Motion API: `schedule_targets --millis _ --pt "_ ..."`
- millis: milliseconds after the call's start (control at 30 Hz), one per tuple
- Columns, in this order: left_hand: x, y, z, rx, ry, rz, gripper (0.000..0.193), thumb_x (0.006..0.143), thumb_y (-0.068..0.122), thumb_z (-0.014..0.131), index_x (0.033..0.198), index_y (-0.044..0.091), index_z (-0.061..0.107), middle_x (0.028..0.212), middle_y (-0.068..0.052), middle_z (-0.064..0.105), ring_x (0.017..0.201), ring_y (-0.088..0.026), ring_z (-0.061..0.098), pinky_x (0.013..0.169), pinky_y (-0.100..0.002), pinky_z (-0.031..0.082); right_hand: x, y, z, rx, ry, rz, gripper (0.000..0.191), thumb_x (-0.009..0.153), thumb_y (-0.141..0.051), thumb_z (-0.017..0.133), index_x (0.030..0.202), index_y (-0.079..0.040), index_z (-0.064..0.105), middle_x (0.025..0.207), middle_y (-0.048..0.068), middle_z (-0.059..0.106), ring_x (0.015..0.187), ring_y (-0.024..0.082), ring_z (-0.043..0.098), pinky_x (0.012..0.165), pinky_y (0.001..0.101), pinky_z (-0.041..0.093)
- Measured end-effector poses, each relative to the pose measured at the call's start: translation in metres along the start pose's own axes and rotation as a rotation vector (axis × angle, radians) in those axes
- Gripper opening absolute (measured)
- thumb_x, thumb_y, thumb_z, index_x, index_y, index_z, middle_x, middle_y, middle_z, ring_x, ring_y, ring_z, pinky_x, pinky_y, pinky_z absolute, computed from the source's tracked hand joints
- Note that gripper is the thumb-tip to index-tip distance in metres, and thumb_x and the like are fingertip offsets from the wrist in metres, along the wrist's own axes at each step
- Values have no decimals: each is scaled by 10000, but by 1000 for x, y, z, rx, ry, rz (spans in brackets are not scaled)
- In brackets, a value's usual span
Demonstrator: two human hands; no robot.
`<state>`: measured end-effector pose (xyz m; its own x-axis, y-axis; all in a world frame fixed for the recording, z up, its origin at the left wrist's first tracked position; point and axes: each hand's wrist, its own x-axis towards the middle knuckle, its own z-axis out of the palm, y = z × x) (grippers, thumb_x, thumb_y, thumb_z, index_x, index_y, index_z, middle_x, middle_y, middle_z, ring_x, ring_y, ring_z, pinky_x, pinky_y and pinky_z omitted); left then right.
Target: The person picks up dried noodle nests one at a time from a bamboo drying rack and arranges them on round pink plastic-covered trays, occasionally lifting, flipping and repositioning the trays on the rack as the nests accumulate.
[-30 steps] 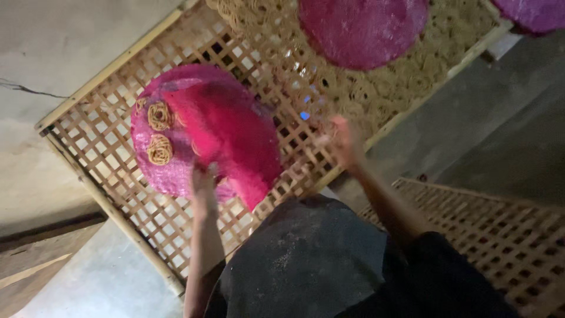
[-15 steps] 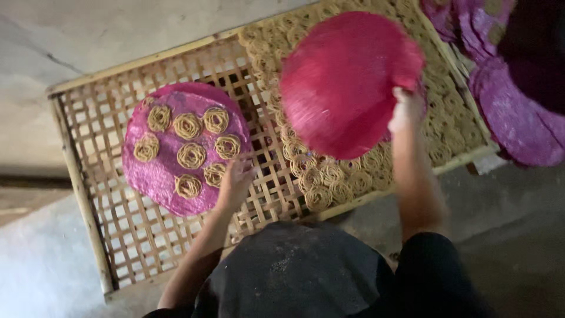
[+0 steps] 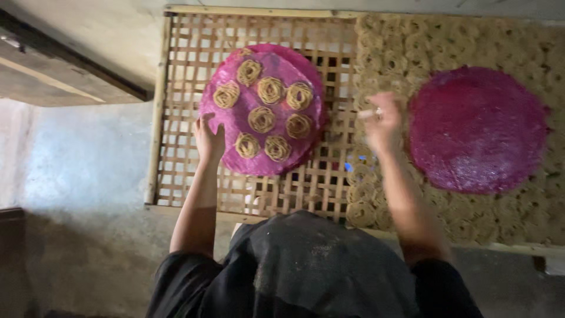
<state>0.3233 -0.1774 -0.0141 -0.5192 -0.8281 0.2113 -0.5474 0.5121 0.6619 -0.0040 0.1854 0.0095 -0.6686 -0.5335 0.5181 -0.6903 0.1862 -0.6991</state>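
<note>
A round pink mat (image 3: 262, 112) lies on the bamboo lattice rack (image 3: 176, 88), carrying several yellow noodle coils (image 3: 269, 89). My left hand (image 3: 209, 140) grips that mat's near left rim. My right hand (image 3: 382, 121) is blurred and hovers over the rack's middle with loosely spread fingers and nothing visible in it. To its right a second pink mat (image 3: 477, 129) lies flat, bare side up, on top of a bed of noodle coils (image 3: 388, 41).
Noodle coils cover the rack's whole right half, down to its near edge (image 3: 365, 209). A concrete floor (image 3: 76, 153) lies to the left, and a dark wooden beam (image 3: 65, 70) runs at the upper left. My dark clothing (image 3: 306, 271) fills the bottom.
My right hand has laid the second pink mat down on the coils at the right and let go of it. My left hand stays on the coil-laden mat.
</note>
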Motion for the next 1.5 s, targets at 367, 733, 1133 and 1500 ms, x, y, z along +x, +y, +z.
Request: schedule_targets --millis 367,733,1133,1500 --pt "129 -23 12 27 -208 92 480 930 169 656 1371 30 526 1334 -239 561 1258 -427 532 1062 -497 465 78 -96 179 -447 -491 112 395 703 -280 914 893 -65 642 940 106 676 922 341 663 771 463 538" --pt "172 -41 33 101 -481 22 353 951 303 659 1174 31 621 1183 -230 657 1118 -449 618 979 -535 491 135 -22 145 245 -99 863 118 907 -188 742 1009 -150 699 941 5 723 803 135 685 660 311 573" --pt "166 -51 38 -155 -432 -39 406 881 192 681 1222 8 559 1054 -244 700 988 -442 672 839 -525 532 268 13 165 307 111 985 148 961 -198 625 1062 -126 707 1054 7 741 951 166 697 823 343 601" --pt "164 -58 24 -122 -312 -122 260 934 228 690 1079 12 700 903 -230 720 830 -397 717 736 -467 544 263 53 173 -772 83 330 283 873 -152 804 1049 -59 603 1093 178 628 1077 391 599 880 525 520"
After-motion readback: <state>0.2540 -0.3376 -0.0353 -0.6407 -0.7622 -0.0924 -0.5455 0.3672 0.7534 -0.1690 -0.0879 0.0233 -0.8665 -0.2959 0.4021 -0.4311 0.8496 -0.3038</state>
